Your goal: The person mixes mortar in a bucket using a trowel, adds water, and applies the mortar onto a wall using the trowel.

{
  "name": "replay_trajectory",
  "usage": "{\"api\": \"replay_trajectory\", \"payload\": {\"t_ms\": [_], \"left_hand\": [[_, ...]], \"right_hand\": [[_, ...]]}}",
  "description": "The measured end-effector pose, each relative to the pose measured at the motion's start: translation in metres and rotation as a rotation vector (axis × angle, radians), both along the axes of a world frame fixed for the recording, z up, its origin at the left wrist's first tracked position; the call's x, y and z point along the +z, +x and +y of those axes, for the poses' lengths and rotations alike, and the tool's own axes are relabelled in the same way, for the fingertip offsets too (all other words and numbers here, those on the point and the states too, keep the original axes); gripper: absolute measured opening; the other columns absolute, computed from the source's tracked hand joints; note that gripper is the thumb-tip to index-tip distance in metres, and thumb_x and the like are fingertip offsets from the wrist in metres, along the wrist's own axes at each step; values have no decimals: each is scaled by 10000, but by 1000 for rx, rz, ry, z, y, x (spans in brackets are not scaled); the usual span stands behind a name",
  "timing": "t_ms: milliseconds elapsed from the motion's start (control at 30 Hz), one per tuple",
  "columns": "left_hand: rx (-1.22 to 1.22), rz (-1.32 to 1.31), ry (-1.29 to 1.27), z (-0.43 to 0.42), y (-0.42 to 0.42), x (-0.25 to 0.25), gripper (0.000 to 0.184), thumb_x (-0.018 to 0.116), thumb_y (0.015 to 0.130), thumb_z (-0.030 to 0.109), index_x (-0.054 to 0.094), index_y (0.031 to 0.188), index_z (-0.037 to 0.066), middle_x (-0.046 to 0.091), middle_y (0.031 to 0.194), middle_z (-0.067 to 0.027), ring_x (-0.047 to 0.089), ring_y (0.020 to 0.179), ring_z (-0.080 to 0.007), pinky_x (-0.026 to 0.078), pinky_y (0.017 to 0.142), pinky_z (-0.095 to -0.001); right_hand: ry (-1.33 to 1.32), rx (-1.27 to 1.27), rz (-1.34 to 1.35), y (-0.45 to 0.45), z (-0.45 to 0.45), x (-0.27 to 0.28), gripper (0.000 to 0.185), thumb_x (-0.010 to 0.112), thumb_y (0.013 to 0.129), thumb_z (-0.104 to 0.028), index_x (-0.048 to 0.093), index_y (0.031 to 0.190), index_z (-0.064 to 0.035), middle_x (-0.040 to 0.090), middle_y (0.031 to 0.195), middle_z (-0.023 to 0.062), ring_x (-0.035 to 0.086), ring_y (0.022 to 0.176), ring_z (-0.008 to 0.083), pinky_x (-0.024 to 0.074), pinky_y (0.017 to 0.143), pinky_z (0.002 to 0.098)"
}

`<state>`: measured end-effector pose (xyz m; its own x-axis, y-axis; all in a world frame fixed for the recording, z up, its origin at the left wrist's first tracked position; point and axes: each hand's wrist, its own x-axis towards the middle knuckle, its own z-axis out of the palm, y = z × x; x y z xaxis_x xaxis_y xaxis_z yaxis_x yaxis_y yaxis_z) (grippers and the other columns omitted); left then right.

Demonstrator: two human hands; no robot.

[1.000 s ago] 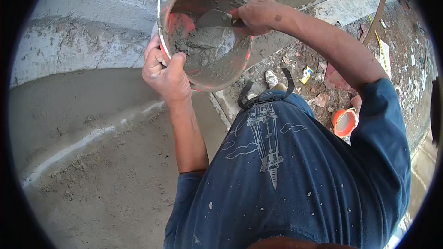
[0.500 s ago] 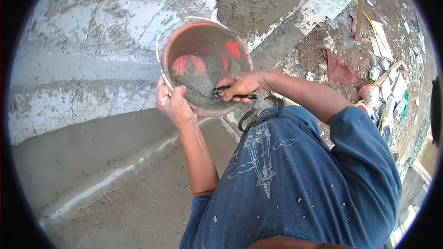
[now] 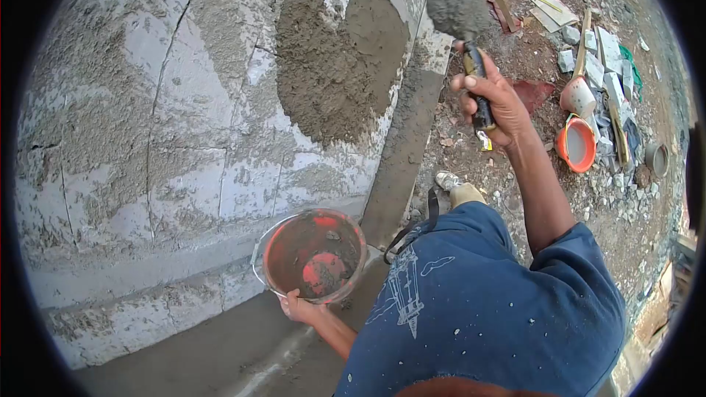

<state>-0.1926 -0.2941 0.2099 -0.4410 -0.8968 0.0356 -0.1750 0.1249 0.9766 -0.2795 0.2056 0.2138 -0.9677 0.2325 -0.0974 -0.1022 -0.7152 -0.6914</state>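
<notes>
A: Here's the trowel (image 3: 471,59), aloft, up and to the right of the red bucket (image 3: 281,246) and well apart from it, its blade bearing a fat load of mortar (image 3: 456,1)!

B: The right hand (image 3: 503,100) has it, fingers bent around the dark grip, loosely closed rather than clenched. The loaded face is towards the camera, probably so that heap doesn't slide off.

A: And what a heap!

B: Grey, wet-looking, grainy, rounded at the edges, hiding nearly all the blade.

A: Down to the red bucket itself: the left hand (image 3: 300,309) has it by the lower left of the rim!

B: Its fingers run out of sight underneath, so how far they curl I can't tell. The mouth is turned up towards the person, presumably for easy reaching in. Round, smeared grey inside, red showing through, lumps clinging at the bottom.

A: Above the red bucket, the wall (image 3: 187,198): rough, cracked, pale faces breaking through a grey skin!

B: And on it a dark wet patch (image 3: 318,77), coarse and clotted at the left, smoother at the right.

A: Far to the right of the red bucket, an orange pail (image 3: 562,151) with something pale grey inside!

B: Just beyond that, angular rubble (image 3: 571,35), whitish and blocky.
</notes>
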Motion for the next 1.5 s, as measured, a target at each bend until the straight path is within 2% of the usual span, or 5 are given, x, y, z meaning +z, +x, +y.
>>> {"api": "replay_trajectory", "payload": {"t_ms": [233,400,667,1033,1500], "left_hand": [[109,-140,-25,-46,51,-11,466,584,588,29,604,1040,-84,608,1003,-148,607,887,-278,519,794,-411],[178,-109,-44,-12,49,12,454,566,612,26,606,1050,-84,624,1007,-144,614,893,-281,531,806,-406],[25,18,90,4,20,18,581,556,634,-8,595,1206,-102,630,1112,-160,628,956,-267,539,862,-393],[-352,291,86,39,-45,15,149,544,663,-87,605,791,-41,637,1207,-200,642,1009,-217,520,904,-357],[-549,393,-113,78,-74,60,164,542,694,-125,442,668,1,592,1345,-214,640,1040,-216,521,947,-359]], "right_hand": [[646,-970,-355,-14,75,-27,484,693,926,-101,447,1338,-44,620,853,29,588,631,81,469,506,234],[933,-1336,-757,-168,-20,-130,669,639,811,-126,374,1418,-32,654,938,230,671,778,417,524,725,509],[690,-201,493,-201,-229,93,525,690,887,-198,479,1354,-85,661,829,142,635,679,222,517,639,382],[2043,1059,317,-77,-160,35,390,647,929,-304,637,1286,-149,723,1022,187,709,970,369,552,818,521],[2193,864,760,-61,-246,18,258,564,928,-150,628,1158,-53,744,893,139,746,886,314,587,791,460]]}}
